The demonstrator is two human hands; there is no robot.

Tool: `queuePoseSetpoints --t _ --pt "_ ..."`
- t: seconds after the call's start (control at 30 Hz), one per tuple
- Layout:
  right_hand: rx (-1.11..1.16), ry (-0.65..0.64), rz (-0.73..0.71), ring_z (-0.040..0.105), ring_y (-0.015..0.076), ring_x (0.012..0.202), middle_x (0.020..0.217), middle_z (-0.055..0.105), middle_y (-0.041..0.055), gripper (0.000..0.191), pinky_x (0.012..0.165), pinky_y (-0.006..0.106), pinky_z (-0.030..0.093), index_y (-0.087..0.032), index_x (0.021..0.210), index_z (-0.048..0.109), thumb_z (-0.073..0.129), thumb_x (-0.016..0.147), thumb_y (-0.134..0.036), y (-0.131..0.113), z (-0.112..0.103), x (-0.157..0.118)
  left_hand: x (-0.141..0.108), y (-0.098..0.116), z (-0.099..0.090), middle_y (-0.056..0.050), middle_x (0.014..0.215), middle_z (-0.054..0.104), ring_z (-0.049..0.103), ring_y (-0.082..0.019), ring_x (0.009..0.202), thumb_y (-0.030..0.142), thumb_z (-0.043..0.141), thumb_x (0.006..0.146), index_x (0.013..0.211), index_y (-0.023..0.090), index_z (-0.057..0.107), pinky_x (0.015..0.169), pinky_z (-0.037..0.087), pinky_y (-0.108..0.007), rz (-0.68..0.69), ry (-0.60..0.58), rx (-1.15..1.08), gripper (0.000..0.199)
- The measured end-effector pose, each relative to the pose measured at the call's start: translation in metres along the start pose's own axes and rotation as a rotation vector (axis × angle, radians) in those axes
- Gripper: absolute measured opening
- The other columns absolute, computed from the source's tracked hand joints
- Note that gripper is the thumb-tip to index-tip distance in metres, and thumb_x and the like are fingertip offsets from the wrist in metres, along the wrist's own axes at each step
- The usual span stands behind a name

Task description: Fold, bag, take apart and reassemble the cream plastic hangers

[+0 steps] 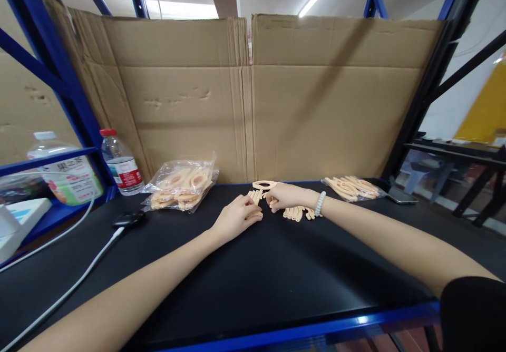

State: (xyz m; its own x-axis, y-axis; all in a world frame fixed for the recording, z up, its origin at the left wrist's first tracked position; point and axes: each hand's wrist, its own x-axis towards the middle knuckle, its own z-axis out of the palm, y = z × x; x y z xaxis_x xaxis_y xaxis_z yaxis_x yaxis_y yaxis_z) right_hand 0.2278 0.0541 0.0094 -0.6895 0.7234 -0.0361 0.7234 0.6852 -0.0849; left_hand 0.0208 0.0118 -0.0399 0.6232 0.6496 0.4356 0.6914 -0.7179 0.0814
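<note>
Both hands are over the black tabletop (253, 289), close together near its back edge. My left hand (236, 217) has its fingers curled over small cream-coloured curved strips (254, 196), some of which show past the fingertips. Beside it, my right hand (281, 197) is bent downward with the fingers closed, and a bit of cream material shows at the fingertips. A cream oval ring (264, 184) lies just behind the hands. Several more curved strips (293, 213) lie in a row under the right wrist, which wears a beaded bracelet (320, 203).
Clear plastic bags of cream pieces lie at the left (182, 183) and right (352, 187). A phone-like flat object (401, 196) is at the far right. A red-capped bottle (122, 162), a black charger puck (128, 218) and its white cable (90, 265) are leftward. Cardboard (190, 99) walls the back.
</note>
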Motion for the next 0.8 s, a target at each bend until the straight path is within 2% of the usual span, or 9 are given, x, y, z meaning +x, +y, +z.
queuePoseSetpoints --t 0.13,0.3,0.5,0.57,0.63,0.73,0.8 --pt "0.021 0.029 -0.017 0.056 0.0145 0.067 0.078 0.066 0.0016 0.017 0.056 0.023 0.031 -0.018 0.087 0.069 0.071 0.071 -0.024 -0.001 -0.003 -0.005 0.000 0.000 0.000 -0.004 0.097 0.062 0.055 -0.021 0.093 0.037 0.056 0.092 0.103 0.023 0.069 0.075 0.048 -0.031 0.001 0.001 0.007 0.022" --pt "0.060 0.161 0.008 0.055 0.0139 0.061 0.071 0.065 0.0008 0.031 0.057 0.024 0.034 -0.018 0.107 0.066 0.065 0.079 -0.033 0.002 -0.014 -0.033 0.000 0.000 0.000 -0.004 0.098 0.062 0.056 -0.021 0.093 0.037 0.055 0.092 0.103 0.023 0.069 0.075 0.049 -0.031 -0.001 0.008 0.004 0.023" --pt "0.068 0.381 0.126 0.054 0.0130 0.056 0.066 0.063 0.0007 0.025 0.057 0.026 0.037 -0.016 0.101 0.066 0.050 0.089 -0.031 0.031 -0.004 -0.071 0.001 -0.002 0.003 -0.005 0.096 0.062 0.056 -0.021 0.092 0.038 0.056 0.092 0.101 0.022 0.070 0.078 0.049 -0.032 -0.014 0.016 -0.012 0.024" --pt "0.059 0.437 0.142 0.059 0.0162 0.067 0.074 0.066 0.0039 0.027 0.066 0.029 0.043 -0.015 0.102 0.066 0.050 0.090 -0.033 0.041 0.004 -0.084 0.002 -0.002 0.003 -0.005 0.096 0.062 0.056 -0.021 0.092 0.038 0.057 0.091 0.102 0.022 0.070 0.078 0.049 -0.032 -0.022 0.017 -0.018 0.024" --pt "0.050 0.466 0.094 0.061 0.0218 0.091 0.097 0.067 0.0099 0.036 0.082 0.036 0.047 -0.016 0.111 0.064 0.054 0.088 -0.041 0.051 0.014 -0.095 0.002 -0.002 0.003 -0.005 0.097 0.063 0.056 -0.021 0.093 0.038 0.057 0.091 0.102 0.022 0.070 0.078 0.049 -0.032 -0.028 0.016 -0.022 0.023" --pt "0.039 0.411 0.015 0.044 0.0314 0.129 0.139 0.048 0.0166 0.066 0.104 0.050 0.037 -0.018 0.135 0.050 0.058 0.083 -0.057 0.062 0.030 -0.109 0.002 -0.001 0.002 -0.004 0.098 0.063 0.056 -0.021 0.093 0.037 0.058 0.091 0.102 0.022 0.070 0.078 0.049 -0.032 -0.034 0.013 -0.020 0.023" --pt "0.042 0.315 0.023 0.029 0.0343 0.140 0.151 0.035 0.0168 0.074 0.110 0.055 0.028 -0.019 0.143 0.040 0.054 0.084 -0.061 0.069 0.042 -0.114 0.002 0.000 0.002 -0.005 0.098 0.063 0.056 -0.021 0.093 0.037 0.059 0.090 0.102 0.022 0.070 0.078 0.050 -0.032 -0.039 0.010 -0.015 0.022"
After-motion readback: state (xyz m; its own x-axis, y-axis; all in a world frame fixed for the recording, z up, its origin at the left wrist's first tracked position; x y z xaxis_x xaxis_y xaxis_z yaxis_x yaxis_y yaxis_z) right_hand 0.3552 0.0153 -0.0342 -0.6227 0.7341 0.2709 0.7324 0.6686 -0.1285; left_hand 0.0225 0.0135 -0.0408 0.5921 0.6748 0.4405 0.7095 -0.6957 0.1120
